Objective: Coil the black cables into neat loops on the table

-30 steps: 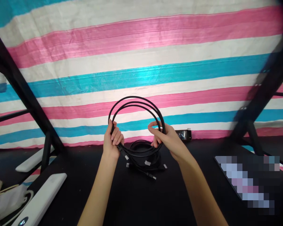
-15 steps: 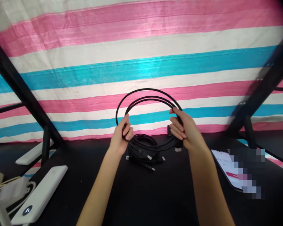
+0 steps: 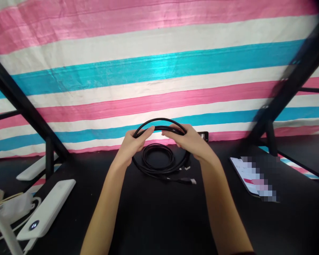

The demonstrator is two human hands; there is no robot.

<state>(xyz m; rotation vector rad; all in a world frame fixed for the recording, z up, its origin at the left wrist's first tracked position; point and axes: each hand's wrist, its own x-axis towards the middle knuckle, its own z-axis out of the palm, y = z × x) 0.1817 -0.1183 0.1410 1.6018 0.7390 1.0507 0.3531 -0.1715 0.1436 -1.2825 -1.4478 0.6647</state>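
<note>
Black tabletop (image 3: 159,223) nearest me, with a white power bank (image 3: 46,209) well left of the cable loop (image 3: 159,121) and a phone (image 3: 241,171) to its right. My left hand (image 3: 131,143) and right hand (image 3: 191,141) both pinch the loop's top, over a smaller coil (image 3: 158,159) lying on the table. Behind the loop hangs a pink, white and blue striped tarp (image 3: 159,53), with black frame posts (image 3: 21,102) on either side.

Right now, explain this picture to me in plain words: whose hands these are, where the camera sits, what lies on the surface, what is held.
One camera, worn on the person's head, looks forward and down, so both bare arms are the wearer's own. The left hand and right hand grip the top of a black cable loop, close together. A second cable coil lies on the black table, with a white power bank at left and a phone at right.
</note>
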